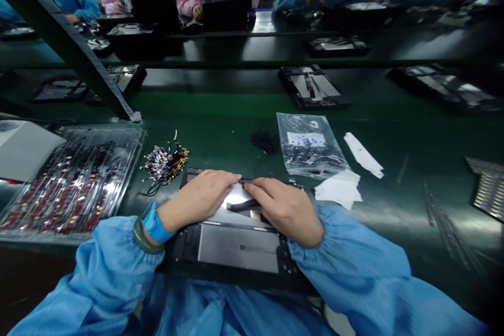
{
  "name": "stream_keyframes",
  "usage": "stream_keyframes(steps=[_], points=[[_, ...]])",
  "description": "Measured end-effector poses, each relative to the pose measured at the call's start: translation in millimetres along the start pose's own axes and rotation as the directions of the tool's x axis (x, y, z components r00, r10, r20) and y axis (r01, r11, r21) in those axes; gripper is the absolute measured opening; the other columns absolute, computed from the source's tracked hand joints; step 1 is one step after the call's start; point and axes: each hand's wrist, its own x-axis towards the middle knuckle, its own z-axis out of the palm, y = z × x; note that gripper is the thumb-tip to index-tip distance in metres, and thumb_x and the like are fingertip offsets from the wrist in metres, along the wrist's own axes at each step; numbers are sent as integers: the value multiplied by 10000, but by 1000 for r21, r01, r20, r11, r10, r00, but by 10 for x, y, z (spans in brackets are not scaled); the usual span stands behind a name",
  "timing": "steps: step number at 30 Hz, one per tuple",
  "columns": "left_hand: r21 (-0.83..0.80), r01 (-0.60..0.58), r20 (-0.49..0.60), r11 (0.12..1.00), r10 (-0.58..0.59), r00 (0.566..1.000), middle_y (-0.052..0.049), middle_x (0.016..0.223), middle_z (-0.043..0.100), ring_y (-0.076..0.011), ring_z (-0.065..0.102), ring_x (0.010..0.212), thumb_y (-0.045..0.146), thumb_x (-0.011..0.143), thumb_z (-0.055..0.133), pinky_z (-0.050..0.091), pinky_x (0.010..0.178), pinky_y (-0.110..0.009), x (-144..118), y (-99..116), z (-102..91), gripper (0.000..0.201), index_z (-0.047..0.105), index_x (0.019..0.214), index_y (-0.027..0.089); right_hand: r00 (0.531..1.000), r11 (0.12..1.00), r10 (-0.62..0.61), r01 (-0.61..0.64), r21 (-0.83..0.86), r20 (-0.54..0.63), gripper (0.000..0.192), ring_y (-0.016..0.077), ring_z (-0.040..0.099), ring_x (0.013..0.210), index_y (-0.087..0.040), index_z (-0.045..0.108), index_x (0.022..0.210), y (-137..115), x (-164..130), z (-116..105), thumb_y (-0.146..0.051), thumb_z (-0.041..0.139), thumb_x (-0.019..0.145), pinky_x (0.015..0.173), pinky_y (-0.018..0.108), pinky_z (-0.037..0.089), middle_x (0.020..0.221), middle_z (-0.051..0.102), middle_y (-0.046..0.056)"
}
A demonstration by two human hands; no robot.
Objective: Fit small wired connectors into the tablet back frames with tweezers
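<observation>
Person is wearing a light blue smock, thin shiny fabric, creasing and puffing along both arms. The left sleeve (pixel 106 273) is ending in a gathered elastic cuff, bunching at the wrist. The right sleeve (pixel 354 268) is showing the same gathered cuff. A bright blue band (pixel 155 224) is sitting on the left wrist, with a dark olive strap (pixel 142 236) lying right behind it. Left hand (pixel 200 194) and right hand (pixel 285 207) are going bare, no gloves.
</observation>
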Motion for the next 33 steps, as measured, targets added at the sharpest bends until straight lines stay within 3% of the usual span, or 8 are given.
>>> stream_keyframes(steps=[7, 11, 15, 23, 33], points=[[60, -68, 125, 996, 60, 990, -79, 1257, 588, -199, 506, 1183, 124, 935, 392, 425, 944, -356, 10, -17, -10, 305, 484, 1225, 143, 1000, 1000, -3, 3, -10, 7, 298, 157, 608, 736, -108, 665, 949, -12, 11, -10, -59, 373, 911, 628, 259, 451, 865, 691, 89], [26, -21, 175, 999, 16, 984, -68, 1273, 576, -177, 495, 1192, 62, 916, 359, 403, 935, -333, 21, -31, -9, 363, 476, 1245, 161, 998, 1000, 23, -23, 14, 55, 296, 166, 614, 731, -111, 659, 997, -8, -35, -83, -85, 374, 920, 607, 269, 461, 877, 686, 94], [11, -15, 190, 1000, 12, 982, -57, 1304, 558, -161, 480, 1200, 48, 912, 347, 390, 937, -328, 31, -41, -7, 405, 462, 1276, 182, 991, 996, 63, -70, 59, 117, 317, 173, 624, 756, -128, 647, 1051, 29, -143, -175, -43, 387, 891, 593, 263, 460, 902, 674, 89], [195, -162, 200, 967, 123, 972, -47, 1360, 520, -209, 456, 1193, 79, 911, 402, 385, 904, -353, 4, -64, 38, 391, 506, 1276, 175, 998, 996, 43, -39, -79, 50, 322, 176, 603, 716, -130, 662, 1030, 17, -242, -193, -53, 371, 915, 587, 278, 424, 889, 687, 104], [249, -181, 203, 951, 131, 970, -47, 1363, 518, -220, 451, 1187, 103, 916, 408, 381, 899, -361, 12, -49, 57, 381, 512, 1277, 165, 997, 993, 57, -50, -110, 59, 274, 170, 581, 751, -128, 660, 1017, 6, -244, -168, -70, 411, 918, 644, 275, 415, 898, 686, 92]])
